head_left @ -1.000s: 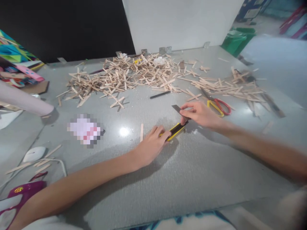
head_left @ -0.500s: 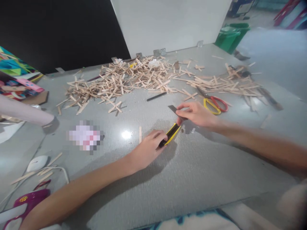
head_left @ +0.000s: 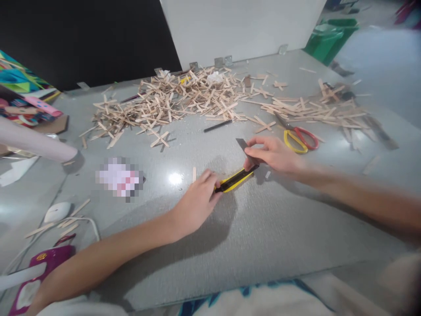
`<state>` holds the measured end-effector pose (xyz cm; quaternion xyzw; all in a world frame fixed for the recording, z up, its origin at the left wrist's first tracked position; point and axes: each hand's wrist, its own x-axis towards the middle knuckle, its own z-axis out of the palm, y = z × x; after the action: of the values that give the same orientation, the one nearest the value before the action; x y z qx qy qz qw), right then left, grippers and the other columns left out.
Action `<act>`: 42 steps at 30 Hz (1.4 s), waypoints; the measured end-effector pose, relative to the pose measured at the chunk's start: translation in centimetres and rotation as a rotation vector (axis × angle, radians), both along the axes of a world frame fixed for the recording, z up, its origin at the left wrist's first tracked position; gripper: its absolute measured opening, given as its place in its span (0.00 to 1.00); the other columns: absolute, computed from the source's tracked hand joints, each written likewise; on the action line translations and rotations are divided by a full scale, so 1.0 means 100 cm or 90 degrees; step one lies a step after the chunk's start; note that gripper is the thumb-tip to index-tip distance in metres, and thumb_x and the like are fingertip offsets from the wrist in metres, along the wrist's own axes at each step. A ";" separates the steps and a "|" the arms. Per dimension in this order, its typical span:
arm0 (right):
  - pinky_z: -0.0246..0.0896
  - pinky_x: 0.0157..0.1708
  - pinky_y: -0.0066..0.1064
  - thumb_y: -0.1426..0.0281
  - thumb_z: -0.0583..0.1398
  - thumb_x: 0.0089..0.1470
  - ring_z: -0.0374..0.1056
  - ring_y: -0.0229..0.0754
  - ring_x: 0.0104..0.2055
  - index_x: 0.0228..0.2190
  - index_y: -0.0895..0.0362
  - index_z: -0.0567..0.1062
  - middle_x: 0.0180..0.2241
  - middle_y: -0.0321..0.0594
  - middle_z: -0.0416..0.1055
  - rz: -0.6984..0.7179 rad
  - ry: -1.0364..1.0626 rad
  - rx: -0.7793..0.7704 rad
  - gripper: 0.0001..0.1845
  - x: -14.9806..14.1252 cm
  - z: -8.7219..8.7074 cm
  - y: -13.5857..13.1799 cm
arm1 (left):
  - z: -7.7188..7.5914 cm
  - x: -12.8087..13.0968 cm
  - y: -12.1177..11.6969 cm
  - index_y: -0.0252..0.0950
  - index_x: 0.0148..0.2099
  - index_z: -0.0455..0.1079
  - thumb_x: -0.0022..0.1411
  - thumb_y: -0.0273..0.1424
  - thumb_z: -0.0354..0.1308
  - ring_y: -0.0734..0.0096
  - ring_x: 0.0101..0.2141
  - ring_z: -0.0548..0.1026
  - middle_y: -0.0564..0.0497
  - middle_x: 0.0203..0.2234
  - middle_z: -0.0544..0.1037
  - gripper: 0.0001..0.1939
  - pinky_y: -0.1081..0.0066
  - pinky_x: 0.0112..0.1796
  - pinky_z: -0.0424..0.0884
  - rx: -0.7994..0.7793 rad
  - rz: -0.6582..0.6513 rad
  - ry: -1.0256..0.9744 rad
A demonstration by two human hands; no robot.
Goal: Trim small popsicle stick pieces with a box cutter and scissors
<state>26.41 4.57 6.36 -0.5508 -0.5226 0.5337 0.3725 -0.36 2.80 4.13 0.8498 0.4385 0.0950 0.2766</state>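
My left hand (head_left: 199,199) grips one end of a yellow and black utility knife handle (head_left: 236,180), low over the grey table. Between the thumb and fingers of my right hand (head_left: 269,153) is a flat dark grey knife blade (head_left: 245,145), its slanted end pointing up and left. The far end of the handle reaches just under my right fingers; whether they touch it I cannot tell. A single wooden stick (head_left: 194,174) lies just beyond my left hand. Past my right hand rest scissors (head_left: 300,139) with one yellow and one red loop.
A heap of wooden sticks (head_left: 197,98) spreads along the back, with a thin black strip (head_left: 218,126) before it. On the left are a pale roll (head_left: 36,140), a white mouse (head_left: 57,212) and a purple tool (head_left: 49,263). A green bin (head_left: 329,41) stands beyond the table.
My left hand has shifted back along the knife handle, so more of it shows. The blade stays pinched in my right hand. The view has swung slightly.
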 end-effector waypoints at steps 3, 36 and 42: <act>0.79 0.38 0.41 0.55 0.72 0.63 0.83 0.49 0.33 0.35 0.51 0.74 0.29 0.42 0.86 0.014 0.004 0.005 0.17 -0.004 0.001 -0.007 | 0.002 -0.001 -0.001 0.37 0.37 0.67 0.67 0.15 0.63 0.69 0.33 0.76 0.52 0.39 0.73 0.13 0.66 0.38 0.74 -0.013 -0.004 -0.017; 0.67 0.31 0.36 0.57 0.65 0.67 0.82 0.48 0.32 0.39 0.50 0.75 0.30 0.37 0.86 0.054 -0.148 0.142 0.11 -0.016 -0.018 -0.029 | -0.004 -0.014 -0.005 0.39 0.49 0.73 0.69 0.17 0.61 0.63 0.42 0.80 0.48 0.46 0.75 0.12 0.64 0.44 0.77 0.017 -0.221 -0.014; 0.62 0.23 0.34 0.52 0.65 0.67 0.79 0.46 0.28 0.40 0.50 0.74 0.32 0.40 0.87 0.038 -0.020 0.057 0.15 -0.026 -0.015 -0.036 | -0.027 0.006 -0.012 0.38 0.45 0.71 0.69 0.22 0.64 0.68 0.36 0.78 0.49 0.45 0.76 0.07 0.66 0.42 0.79 0.023 -0.118 -0.142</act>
<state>23.84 0.95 4.85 -0.5262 -0.5678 0.5117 0.3727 0.25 1.60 1.48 0.8755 0.3231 0.1710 0.3160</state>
